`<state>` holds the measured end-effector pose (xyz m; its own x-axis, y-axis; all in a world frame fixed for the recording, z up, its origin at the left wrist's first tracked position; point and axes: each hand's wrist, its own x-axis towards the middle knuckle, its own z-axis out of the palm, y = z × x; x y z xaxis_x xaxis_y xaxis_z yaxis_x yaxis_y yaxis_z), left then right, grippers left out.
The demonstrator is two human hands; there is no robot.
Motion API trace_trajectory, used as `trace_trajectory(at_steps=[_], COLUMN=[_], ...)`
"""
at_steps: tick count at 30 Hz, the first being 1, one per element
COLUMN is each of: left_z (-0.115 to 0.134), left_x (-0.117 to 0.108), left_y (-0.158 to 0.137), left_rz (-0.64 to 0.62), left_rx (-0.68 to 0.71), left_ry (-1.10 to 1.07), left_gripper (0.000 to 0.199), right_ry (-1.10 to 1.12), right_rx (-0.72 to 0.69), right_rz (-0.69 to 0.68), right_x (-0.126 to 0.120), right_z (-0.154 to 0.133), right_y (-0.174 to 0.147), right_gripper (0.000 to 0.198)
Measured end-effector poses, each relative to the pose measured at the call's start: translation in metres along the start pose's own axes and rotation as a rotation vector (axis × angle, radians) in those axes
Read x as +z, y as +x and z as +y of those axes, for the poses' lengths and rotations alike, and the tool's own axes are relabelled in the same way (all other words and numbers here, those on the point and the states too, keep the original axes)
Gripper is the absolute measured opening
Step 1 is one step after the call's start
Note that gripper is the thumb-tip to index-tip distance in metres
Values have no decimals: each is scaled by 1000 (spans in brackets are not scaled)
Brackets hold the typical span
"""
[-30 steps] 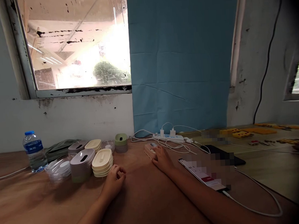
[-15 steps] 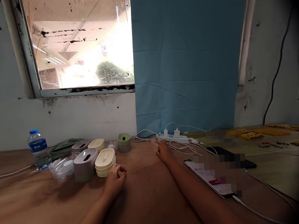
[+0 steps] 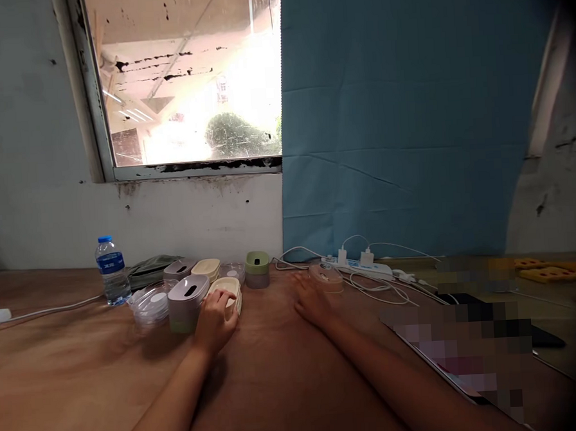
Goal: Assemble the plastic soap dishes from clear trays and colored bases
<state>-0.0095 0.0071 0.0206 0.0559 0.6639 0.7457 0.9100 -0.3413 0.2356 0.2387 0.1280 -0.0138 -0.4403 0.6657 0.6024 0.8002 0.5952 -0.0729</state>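
My left hand (image 3: pixel 217 319) lies over the front stack of cream oval lids (image 3: pixel 228 285), bent fingers apart on the top lid and thumb near its right side. Left of it stands a lilac oval container (image 3: pixel 188 296) with a dark slot on top and a green base. My right hand (image 3: pixel 312 301), slightly blurred, hovers low over the table or rests on it, fingers stretched out and holding nothing. Just right of its fingers lies a flat oval piece (image 3: pixel 326 276), pinkish with a clear-looking rim. A green-topped container (image 3: pixel 257 268) stands farther back between the hands.
Clear plastic pieces (image 3: pixel 150 304), a second lilac container (image 3: pixel 179 268) and more cream lids (image 3: pixel 206 268) crowd the left, near a water bottle (image 3: pixel 112 276). Behind the right hand runs a power strip (image 3: pixel 361 267) with loose white cables (image 3: pixel 379 288). A partly blurred phone (image 3: pixel 440 355) lies right.
The view has swung left. My left hand has moved from beside the cream stack onto it. My right hand has drawn left, off the oval piece, which now shows uncovered.
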Motion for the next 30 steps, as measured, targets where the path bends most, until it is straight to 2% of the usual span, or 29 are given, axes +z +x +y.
trace_trajectory(at_steps=[3, 6, 13, 16, 19, 22, 26, 30], left_z=[-14, -20, -19, -19, -19, -18, -12, 2], left_x=[7, 11, 17, 20, 21, 21, 21, 13], left_y=[-1, -1, -3, -3, -2, -2, -2, -3], left_rz=[-4, 3, -59, -59, -45, -8, 76, 101], left_rx=[-23, -60, -126, -147, -168, -231, -309, -249], left_ry=[-33, -77, -200, -244, -285, -309, -351, -462], left_gripper=[22, 23, 18, 16, 14, 16, 23, 23], right_ry=[70, 139, 287, 360, 426, 491, 592, 719], right_rx=[-31, 3, 221, 274, 308, 319, 334, 366], right_rz=[15, 40, 128, 137, 173, 222, 304, 386], right_x=[16, 31, 52, 62, 69, 68, 53, 25], right_z=[-40, -65, -65, -66, -70, -72, -68, -52], right_y=[8, 25, 79, 91, 95, 98, 105, 96], right_gripper=[73, 73, 61, 55, 41, 29, 25, 26])
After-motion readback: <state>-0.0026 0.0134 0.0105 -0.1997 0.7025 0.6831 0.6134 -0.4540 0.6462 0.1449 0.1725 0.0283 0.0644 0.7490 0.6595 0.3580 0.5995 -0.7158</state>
